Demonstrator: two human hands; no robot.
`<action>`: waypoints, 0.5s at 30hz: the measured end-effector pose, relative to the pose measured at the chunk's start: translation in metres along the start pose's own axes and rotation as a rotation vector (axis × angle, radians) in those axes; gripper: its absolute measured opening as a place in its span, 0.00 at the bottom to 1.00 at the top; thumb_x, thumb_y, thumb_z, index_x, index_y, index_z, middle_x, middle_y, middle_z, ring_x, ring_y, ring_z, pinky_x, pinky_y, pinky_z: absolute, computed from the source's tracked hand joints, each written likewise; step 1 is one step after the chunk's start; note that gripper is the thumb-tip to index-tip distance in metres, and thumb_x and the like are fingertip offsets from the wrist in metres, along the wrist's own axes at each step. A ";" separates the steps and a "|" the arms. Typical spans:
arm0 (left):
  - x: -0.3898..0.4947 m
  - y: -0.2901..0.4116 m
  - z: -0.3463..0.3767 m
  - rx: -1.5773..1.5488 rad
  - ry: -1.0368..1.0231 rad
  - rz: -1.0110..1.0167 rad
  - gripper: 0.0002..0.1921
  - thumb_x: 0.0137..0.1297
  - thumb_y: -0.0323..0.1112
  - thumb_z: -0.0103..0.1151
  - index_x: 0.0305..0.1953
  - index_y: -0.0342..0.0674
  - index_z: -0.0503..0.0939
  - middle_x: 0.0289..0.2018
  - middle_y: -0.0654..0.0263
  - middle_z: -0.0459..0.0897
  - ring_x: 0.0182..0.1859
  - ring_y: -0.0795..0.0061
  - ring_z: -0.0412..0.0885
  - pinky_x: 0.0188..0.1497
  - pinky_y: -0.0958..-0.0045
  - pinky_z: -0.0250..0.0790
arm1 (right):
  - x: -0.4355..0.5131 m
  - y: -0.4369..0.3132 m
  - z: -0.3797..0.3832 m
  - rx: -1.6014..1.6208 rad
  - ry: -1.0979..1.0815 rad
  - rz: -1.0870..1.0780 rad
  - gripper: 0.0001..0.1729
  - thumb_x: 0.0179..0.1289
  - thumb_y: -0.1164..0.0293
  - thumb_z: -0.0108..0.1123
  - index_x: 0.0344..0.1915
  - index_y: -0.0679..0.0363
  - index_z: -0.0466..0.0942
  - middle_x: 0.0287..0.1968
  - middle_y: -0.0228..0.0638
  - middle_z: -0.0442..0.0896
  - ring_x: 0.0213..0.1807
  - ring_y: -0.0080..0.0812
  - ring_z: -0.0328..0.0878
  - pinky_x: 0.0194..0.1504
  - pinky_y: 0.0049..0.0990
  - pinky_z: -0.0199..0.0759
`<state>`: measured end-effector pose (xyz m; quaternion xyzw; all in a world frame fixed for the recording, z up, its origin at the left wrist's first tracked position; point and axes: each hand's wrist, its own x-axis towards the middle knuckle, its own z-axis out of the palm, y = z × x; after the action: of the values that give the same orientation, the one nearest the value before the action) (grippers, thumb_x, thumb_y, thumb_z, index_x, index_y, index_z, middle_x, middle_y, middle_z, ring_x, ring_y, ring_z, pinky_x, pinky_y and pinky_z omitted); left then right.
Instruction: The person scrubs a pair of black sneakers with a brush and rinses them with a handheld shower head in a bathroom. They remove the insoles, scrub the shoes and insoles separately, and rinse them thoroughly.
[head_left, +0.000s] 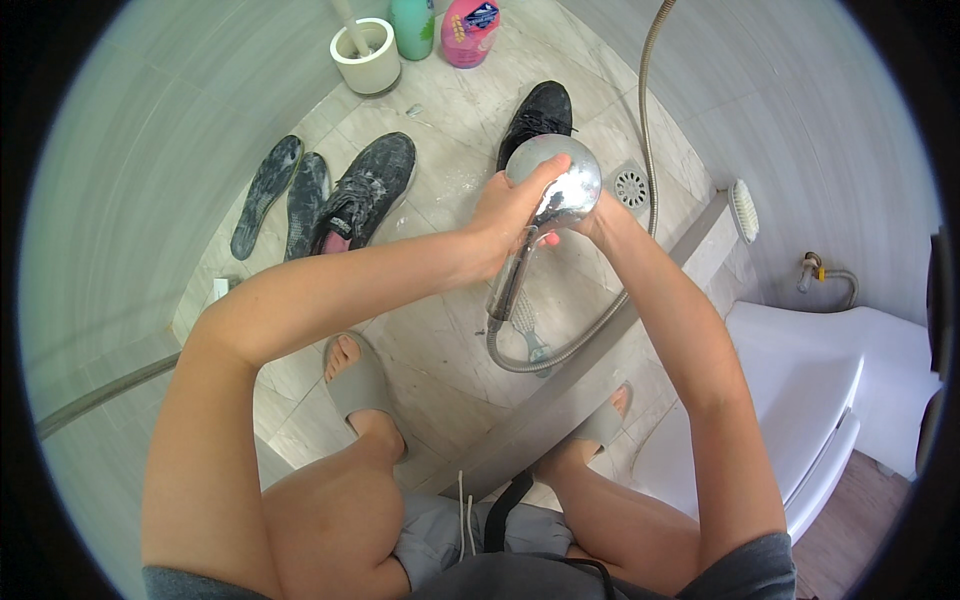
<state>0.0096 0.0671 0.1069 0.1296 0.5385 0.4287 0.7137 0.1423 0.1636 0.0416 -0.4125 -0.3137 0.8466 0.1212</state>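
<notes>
My left hand (514, 202) is closed around the neck of a chrome handheld shower head (559, 176), its thumb on the back of the head. My right hand (592, 221) is mostly hidden behind the shower head, so its fingers and any hold cannot be told. Just beyond, a wet black lace-up shoe (544, 109) lies partly covered by the shower head. A second black shoe (371, 187), streaked with whitish foam, lies to the left, beside two dark insoles (268, 195) with similar streaks. Below the shower handle, a scrubbing brush (529, 330) rests on the tiled floor.
A metal hose (651, 112) hangs at the right, near a round floor drain (631, 187). A low stone curb (555, 397) crosses between my feet. A toilet-brush holder (367, 64), green bottle (412, 28) and pink bottle (470, 34) stand behind; a white toilet (795, 397) is right.
</notes>
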 end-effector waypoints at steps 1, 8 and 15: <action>0.000 0.001 0.001 0.010 0.015 -0.014 0.30 0.60 0.62 0.63 0.43 0.37 0.76 0.32 0.67 0.79 0.27 0.78 0.77 0.28 0.75 0.73 | -0.001 -0.002 0.000 0.036 -0.003 0.012 0.17 0.69 0.57 0.52 0.41 0.59 0.79 0.39 0.39 0.84 0.40 0.36 0.83 0.41 0.42 0.80; 0.004 0.001 0.001 -0.012 0.006 -0.013 0.32 0.59 0.63 0.62 0.44 0.36 0.75 0.33 0.65 0.79 0.26 0.75 0.77 0.28 0.74 0.71 | 0.001 0.001 -0.006 0.111 -0.060 0.017 0.16 0.69 0.57 0.53 0.42 0.58 0.78 0.40 0.36 0.84 0.41 0.34 0.82 0.44 0.39 0.79; 0.010 -0.002 0.000 -0.037 0.018 -0.011 0.32 0.59 0.63 0.63 0.46 0.35 0.74 0.35 0.64 0.79 0.31 0.74 0.78 0.31 0.72 0.73 | 0.006 0.005 -0.009 0.113 0.047 -0.030 0.15 0.70 0.59 0.52 0.42 0.58 0.79 0.41 0.36 0.84 0.41 0.34 0.82 0.43 0.38 0.79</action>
<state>0.0117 0.0735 0.0988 0.1094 0.5377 0.4359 0.7134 0.1456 0.1660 0.0307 -0.4198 -0.2685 0.8513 0.1643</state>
